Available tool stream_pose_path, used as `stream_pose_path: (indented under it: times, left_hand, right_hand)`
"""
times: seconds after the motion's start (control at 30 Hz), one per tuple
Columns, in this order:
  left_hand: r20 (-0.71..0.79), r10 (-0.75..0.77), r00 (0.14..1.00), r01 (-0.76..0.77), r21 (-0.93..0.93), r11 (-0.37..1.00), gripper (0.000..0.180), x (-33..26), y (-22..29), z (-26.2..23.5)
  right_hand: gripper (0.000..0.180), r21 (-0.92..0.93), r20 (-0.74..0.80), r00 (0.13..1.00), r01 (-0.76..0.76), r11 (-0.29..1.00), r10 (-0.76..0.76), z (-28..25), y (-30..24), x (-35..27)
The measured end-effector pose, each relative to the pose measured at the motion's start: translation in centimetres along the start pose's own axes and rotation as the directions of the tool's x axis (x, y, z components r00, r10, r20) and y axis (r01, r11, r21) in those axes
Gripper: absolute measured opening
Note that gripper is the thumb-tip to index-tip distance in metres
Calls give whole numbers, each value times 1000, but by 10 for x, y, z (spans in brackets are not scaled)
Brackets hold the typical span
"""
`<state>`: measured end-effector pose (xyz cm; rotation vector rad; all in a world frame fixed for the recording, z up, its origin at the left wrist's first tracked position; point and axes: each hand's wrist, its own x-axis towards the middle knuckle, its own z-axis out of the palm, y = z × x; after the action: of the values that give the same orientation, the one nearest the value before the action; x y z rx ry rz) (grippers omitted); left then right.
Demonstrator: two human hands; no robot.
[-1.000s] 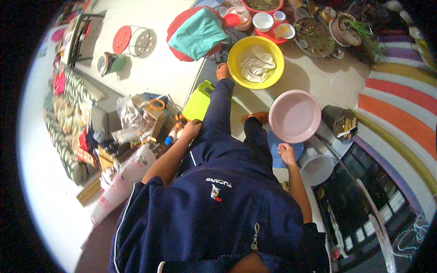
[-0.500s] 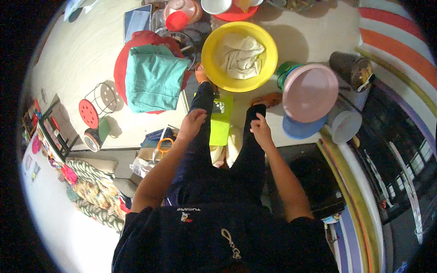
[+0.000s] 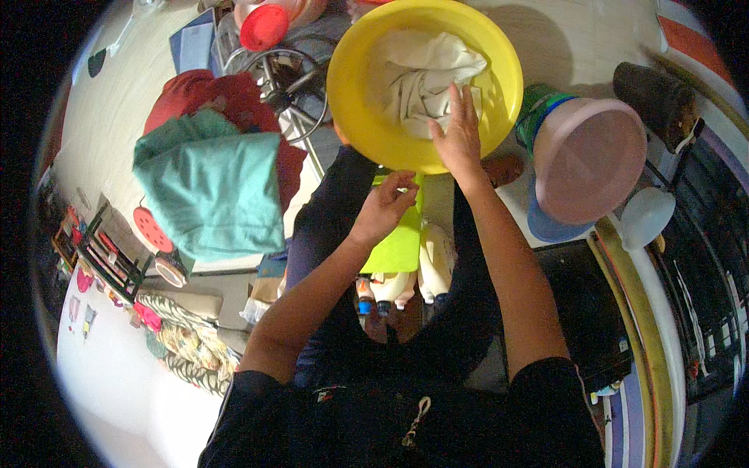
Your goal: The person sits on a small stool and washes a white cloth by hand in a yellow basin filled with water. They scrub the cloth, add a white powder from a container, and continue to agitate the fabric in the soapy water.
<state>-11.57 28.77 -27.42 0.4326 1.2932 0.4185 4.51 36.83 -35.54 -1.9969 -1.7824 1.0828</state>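
Observation:
A yellow basin (image 3: 341, 117) stands in front of me with a crumpled white cloth (image 3: 425, 87) inside. My right hand (image 3: 460, 134) reaches over its near rim, fingers stretched out and apart, close to the cloth; whether it touches the cloth I cannot tell. My left hand (image 3: 384, 206) hovers short of the basin, above a lime-green plastic piece (image 3: 398, 248) between my legs. Its fingers are loosely bent and apart, with nothing in them. On the left, a folded teal cloth (image 3: 211, 187) lies over a dark red one (image 3: 199, 93).
A pink round lid or basin (image 3: 591, 162) and a blue one (image 3: 550, 218) stand right of my legs, near a dark cylindrical container (image 3: 651, 101). Several white bottles (image 3: 437, 261) are below the green piece. A wire-framed round object (image 3: 292, 90) lies left of the basin.
My view has come closer to the basin. Both hands have moved forward from above my knees; the right has opened out over the basin. The cloths still lie in the same places.

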Motion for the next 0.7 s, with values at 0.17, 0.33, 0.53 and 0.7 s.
stream_pose_path:
  times: [0.17, 0.33, 0.53, 0.7]
  left_hand:
    - [-34, 91, 995, -93, -60, 994, 35, 63, 19, 2]
    - [-53, -12, 999, -6, -332, 943, 24, 96, 32, 13]
    - [266, 90, 960, 32, -423, 905, 21, 68, 74, 36]
    - [246, 256, 935, -105, -495, 862, 17, 62, 51, 34]
  right_hand:
    - [83, -332, 95, 974, 225, 916, -205, 24, 13, 44]
    - [89, -362, 11, 935, 333, 871, -353, 50, 43, 61]
    - [72, -415, -133, 899, 332, 847, -418, 54, 51, 79]
    - [62, -405, -172, 889, 329, 853, -424, 69, 47, 74]
